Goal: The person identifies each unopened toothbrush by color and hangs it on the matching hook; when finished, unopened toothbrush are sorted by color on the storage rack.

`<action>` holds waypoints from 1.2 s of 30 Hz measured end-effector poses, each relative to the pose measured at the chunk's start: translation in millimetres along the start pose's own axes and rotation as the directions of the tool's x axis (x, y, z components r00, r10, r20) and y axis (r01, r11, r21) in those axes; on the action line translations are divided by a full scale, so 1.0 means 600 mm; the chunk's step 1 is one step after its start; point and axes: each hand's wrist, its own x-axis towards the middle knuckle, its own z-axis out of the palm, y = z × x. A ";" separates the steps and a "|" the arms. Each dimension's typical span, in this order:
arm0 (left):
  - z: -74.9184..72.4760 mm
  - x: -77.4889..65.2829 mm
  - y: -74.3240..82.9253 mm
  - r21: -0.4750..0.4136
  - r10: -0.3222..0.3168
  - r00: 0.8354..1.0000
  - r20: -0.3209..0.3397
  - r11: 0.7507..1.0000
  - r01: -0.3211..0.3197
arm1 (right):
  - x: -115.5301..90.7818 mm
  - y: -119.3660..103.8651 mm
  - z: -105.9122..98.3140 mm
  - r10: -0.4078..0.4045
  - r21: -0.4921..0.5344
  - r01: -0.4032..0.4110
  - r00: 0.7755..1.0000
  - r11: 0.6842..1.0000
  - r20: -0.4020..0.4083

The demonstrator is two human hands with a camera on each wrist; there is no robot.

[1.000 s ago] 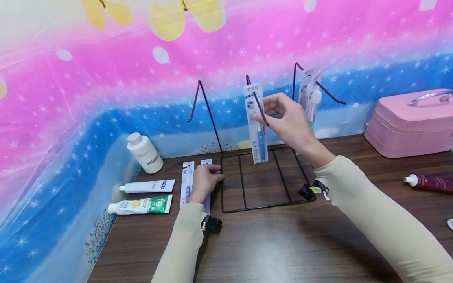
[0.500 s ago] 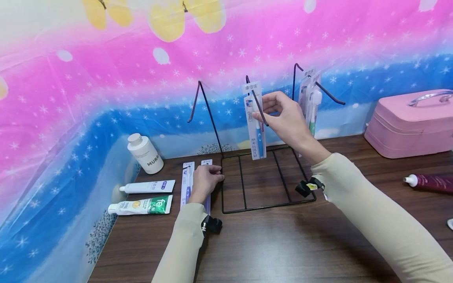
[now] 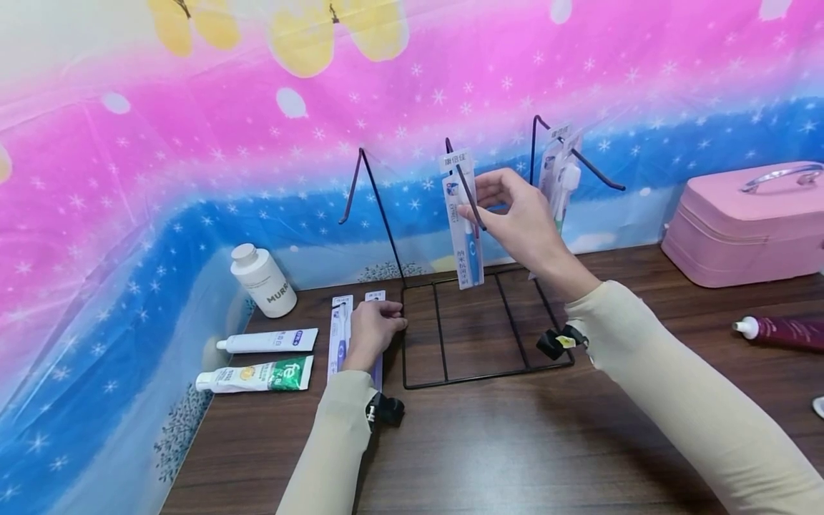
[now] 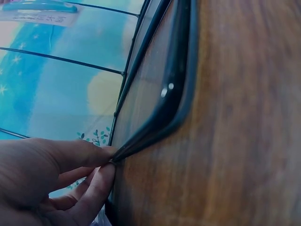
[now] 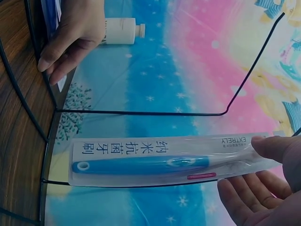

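Note:
My right hand [image 3: 524, 218] pinches a packaged blue toothbrush [image 3: 472, 261] near its upper part, thumb in front and fingers behind. The package hangs upright on the middle hook of a black wire rack [image 3: 489, 376], with the hook's arm passing in front of its card. In the right wrist view, the clear blister and blue handle [image 5: 141, 165] show plainly. Low on the left, my left hand [image 3: 373, 330] pinches the rack's side wire [image 4: 175, 80] between thumb and fingers. Beneath and beside that hand lie two purple toothbrush packages [image 3: 339, 336], one partly covered.
More packaged toothbrushes [image 3: 558, 172] hang on the right hook; the left hook [image 3: 344, 207] bears nothing. A white bottle [image 3: 264, 280] and two toothpaste tubes [image 3: 270, 341] are at the left. A pink case [image 3: 747, 229] and a dark red tube [image 3: 785, 332] are at the right.
My right hand and the blue toothbrush package have shifted slightly left, and the package's lower end sits a little higher. The left hand keeps its place on the rack.

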 end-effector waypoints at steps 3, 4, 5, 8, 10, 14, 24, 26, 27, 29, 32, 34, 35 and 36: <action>0.001 0.000 -0.001 0.000 0.008 1.000 -0.005 1.000 -0.008 | -0.004 0.003 -0.002 -0.018 -0.003 0.018 1.000 1.000 -0.002; 0.001 0.000 -0.001 -0.001 0.011 1.000 -0.006 1.000 -0.011 | -0.006 0.004 -0.003 -0.027 -0.004 0.027 1.000 1.000 -0.001; 0.001 0.000 -0.002 -0.001 0.013 1.000 -0.008 1.000 -0.013 | -0.009 0.005 -0.005 -0.036 -0.007 0.036 0.999 0.999 -0.001; 0.001 0.000 -0.002 -0.003 0.018 1.000 -0.011 1.000 -0.018 | -0.019 0.008 -0.011 -0.056 -0.014 0.056 0.998 0.998 0.004; 0.001 0.000 -0.002 -0.004 0.019 1.000 -0.013 1.000 -0.019 | -0.030 0.011 -0.016 -0.066 -0.020 0.066 0.998 0.998 0.001; 0.001 -0.001 -0.003 -0.003 0.011 1.000 -0.013 1.000 -0.011 | -0.060 0.015 -0.032 -0.104 -0.018 0.104 0.994 0.994 -0.022; 0.002 -0.001 -0.004 0.006 0.016 0.999 -0.030 1.000 -0.016 | -0.131 0.034 -0.098 -0.165 -0.004 0.165 0.984 0.986 -0.067; 0.001 -0.001 -0.005 0.012 0.011 0.999 -0.033 1.000 -0.011 | -0.139 0.046 -0.113 -0.146 -0.008 0.146 0.987 0.989 -0.067; 0.001 -0.002 -0.005 0.013 0.013 0.999 -0.034 1.000 -0.013 | -0.143 0.053 -0.120 -0.142 -0.015 0.142 0.987 0.990 -0.069; 0.002 -0.002 -0.004 0.010 0.014 0.999 -0.032 1.000 -0.013 | -0.149 0.068 -0.135 -0.129 -0.016 0.128 0.989 0.992 -0.076; 0.002 -0.002 -0.002 0.004 0.010 1.000 -0.027 1.000 -0.010 | -0.156 0.084 -0.156 -0.116 -0.022 0.114 0.989 0.993 -0.087; 0.002 -0.001 -0.001 0.002 0.015 0.999 -0.028 1.000 -0.015 | -0.158 0.092 -0.167 -0.103 -0.021 0.101 0.990 0.995 -0.098; 0.002 -0.001 0.000 -0.001 0.018 0.999 -0.028 1.000 -0.018 | -0.158 0.096 -0.173 -0.099 -0.020 0.097 0.990 0.995 -0.103; 0.003 0.000 0.000 -0.004 0.020 0.999 -0.029 1.000 -0.020 | -0.157 0.104 -0.177 -0.090 -0.024 0.088 0.990 0.996 -0.110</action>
